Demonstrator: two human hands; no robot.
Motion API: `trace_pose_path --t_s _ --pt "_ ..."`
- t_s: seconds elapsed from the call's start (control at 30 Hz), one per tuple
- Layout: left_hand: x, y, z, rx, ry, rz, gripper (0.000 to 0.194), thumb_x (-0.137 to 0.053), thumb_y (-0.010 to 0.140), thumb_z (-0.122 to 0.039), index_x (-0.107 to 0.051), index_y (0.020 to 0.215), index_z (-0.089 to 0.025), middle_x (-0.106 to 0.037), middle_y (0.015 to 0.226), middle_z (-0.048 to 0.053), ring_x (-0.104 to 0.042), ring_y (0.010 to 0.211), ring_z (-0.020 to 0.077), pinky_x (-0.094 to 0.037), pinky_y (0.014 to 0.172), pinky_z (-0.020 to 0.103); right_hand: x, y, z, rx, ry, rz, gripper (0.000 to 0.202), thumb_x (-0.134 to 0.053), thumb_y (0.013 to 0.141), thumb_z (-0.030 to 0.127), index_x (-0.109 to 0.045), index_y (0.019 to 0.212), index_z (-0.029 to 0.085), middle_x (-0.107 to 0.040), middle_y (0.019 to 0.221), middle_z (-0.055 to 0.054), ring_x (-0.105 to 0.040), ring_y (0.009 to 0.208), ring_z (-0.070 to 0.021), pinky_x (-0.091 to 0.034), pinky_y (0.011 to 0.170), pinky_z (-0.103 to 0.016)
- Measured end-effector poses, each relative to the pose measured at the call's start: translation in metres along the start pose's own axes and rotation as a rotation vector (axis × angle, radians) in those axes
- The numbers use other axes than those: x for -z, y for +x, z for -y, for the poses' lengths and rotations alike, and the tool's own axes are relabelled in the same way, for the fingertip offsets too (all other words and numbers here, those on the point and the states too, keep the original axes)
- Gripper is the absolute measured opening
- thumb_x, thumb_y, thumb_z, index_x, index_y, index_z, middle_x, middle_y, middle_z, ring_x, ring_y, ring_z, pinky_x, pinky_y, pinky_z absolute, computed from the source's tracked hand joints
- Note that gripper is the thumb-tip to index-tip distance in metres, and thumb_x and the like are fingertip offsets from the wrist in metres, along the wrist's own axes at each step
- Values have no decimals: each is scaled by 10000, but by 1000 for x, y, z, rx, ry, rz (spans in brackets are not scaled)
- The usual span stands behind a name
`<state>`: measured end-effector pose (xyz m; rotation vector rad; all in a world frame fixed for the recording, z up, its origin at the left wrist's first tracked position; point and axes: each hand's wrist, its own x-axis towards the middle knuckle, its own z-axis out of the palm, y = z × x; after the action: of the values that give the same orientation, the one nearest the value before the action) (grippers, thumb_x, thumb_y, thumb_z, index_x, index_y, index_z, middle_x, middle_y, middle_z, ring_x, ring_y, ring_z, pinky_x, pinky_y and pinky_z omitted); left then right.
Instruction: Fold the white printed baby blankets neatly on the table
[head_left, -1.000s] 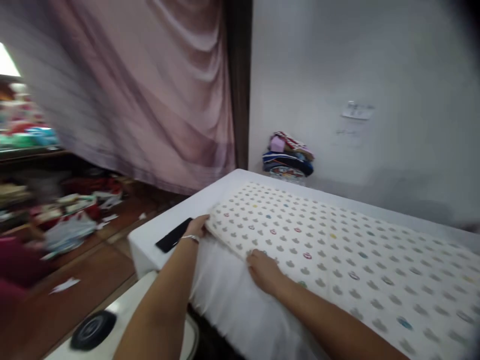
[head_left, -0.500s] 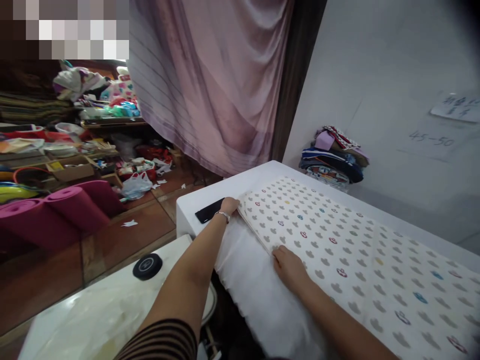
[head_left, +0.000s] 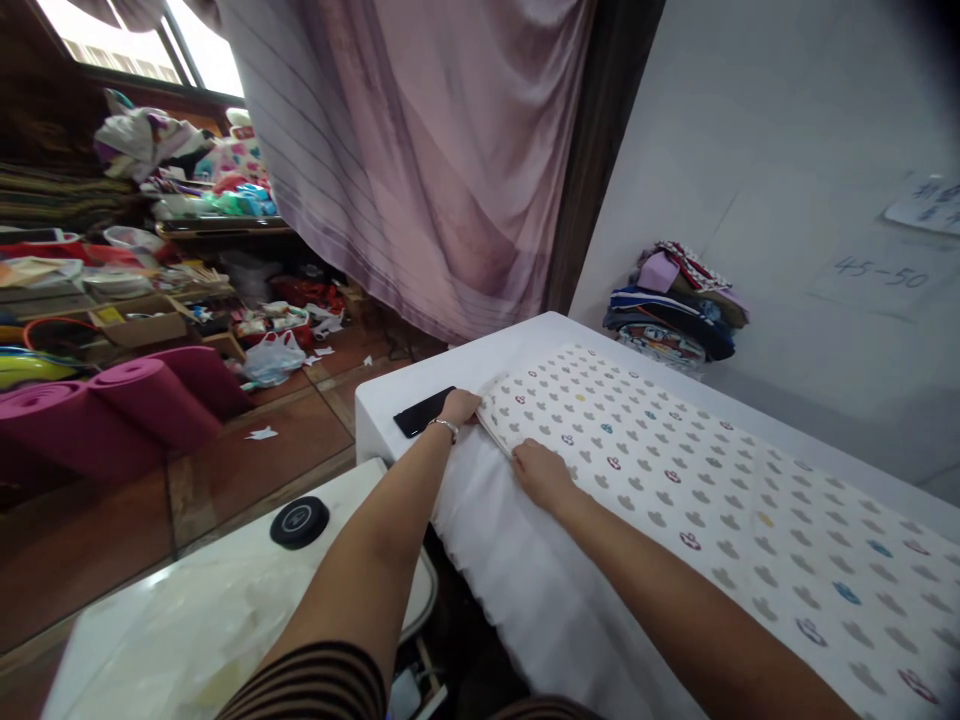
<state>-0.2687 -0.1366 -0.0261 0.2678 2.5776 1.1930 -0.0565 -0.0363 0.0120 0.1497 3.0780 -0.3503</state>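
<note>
A white fabric (head_left: 675, 470) printed with grey mouse-head shapes lies spread over the white table (head_left: 420, 378). My left hand (head_left: 458, 407) pinches the fabric's near left corner, next to a black phone (head_left: 425, 411). Closer to me along the same edge, my right hand (head_left: 541, 473) is closed on the fabric's border, its fingertips partly hidden. Below that edge a plain white cloth (head_left: 502, 560) hangs down in loose folds.
At the lower left, a smaller white table (head_left: 120, 640) carries a round black case (head_left: 299, 522) and clear plastic. Rolled pink mats (head_left: 150, 400) stand on the floor. Folded cloths (head_left: 671, 310) are stacked by the wall, and a pink curtain (head_left: 450, 180) hangs behind.
My right hand has slid along the fabric's edge, away from me and towards my left hand. The left hand keeps its place at the corner. The view has shifted slightly.
</note>
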Motion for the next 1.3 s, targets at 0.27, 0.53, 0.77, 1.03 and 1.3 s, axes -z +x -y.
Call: trace_pose_path --t_s 0.27,0.53,0.77,1.03,1.3 --pt "2 -4 0 81 -151 37 171 -546 832 -217 -665 859 -98 -682 791 125 -653 640 159 -498 576 238 -14 21 2 -24 -6 7 299 -311 954 204 -609 972 177 -607 1024 -82 -568 926 -187 -372 742 -285" --pt "5 -12 -1 71 -215 27 178 -535 823 -205 -668 884 -104 -685 805 118 -662 667 158 -502 583 222 -14 21 5 1 -3 10 276 -310 956 217 -582 966 176 -609 1025 -71 -568 920 -178 -364 736 -279" --pt "4 -13 1 44 -191 32 185 -518 843 -221 -660 886 -111 -696 852 124 -662 680 146 -485 554 193 -8 39 14 -17 17 1 193 -403 927 296 -551 984 186 -602 1045 -68 -566 933 -186 -375 719 -279" --pt "5 -13 4 0 -114 10 196 -503 832 -218 -669 869 -121 -706 798 102 -660 655 142 -464 535 186 -8 77 31 -29 -8 -13 246 -339 947 245 -550 1052 173 -604 1080 -94 -580 959 -211 -401 755 -302" --pt "6 -11 10 -53 -47 -68 194 -515 774 -225 -684 790 -131 -677 635 54 -637 613 139 -449 576 197 -11 81 32 62 9 -25 274 -304 938 191 -566 1016 190 -613 1054 -64 -578 936 -184 -407 747 -290"
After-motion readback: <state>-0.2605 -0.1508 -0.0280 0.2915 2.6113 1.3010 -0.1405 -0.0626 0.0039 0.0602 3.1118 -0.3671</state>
